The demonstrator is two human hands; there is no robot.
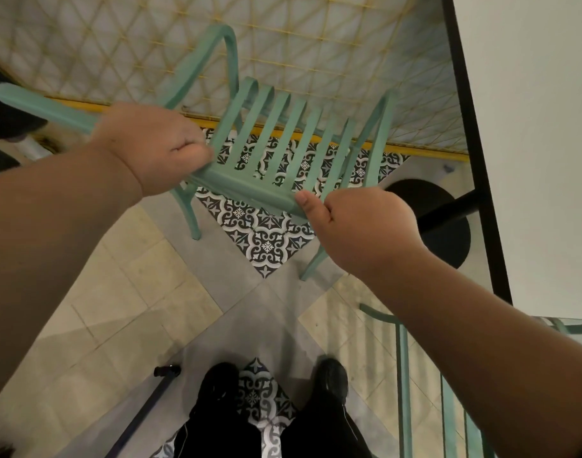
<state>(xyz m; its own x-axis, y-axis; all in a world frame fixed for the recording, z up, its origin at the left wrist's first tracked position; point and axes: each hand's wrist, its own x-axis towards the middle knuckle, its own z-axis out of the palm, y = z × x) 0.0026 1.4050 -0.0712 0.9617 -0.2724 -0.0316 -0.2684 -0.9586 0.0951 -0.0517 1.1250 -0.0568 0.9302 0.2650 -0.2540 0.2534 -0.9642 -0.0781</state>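
Observation:
A mint-green slatted chair [276, 140] stands in front of me on the tiled floor, seen from above and behind. My left hand [154, 143] grips the left part of its top back rail, fingers curled round it. My right hand [359, 226] grips the right end of the same rail, thumb laid along the top. The chair's seat is tucked under a glass tabletop [316, 44] with a yellow lattice pattern. Two of its legs show below the rail.
A white table [531, 127] with a black edge and a round black base [448, 223] stands to the right. Another green chair [405, 375] is at lower right. A dark pole [144, 411] lies at lower left. My black shoes stand on patterned tiles.

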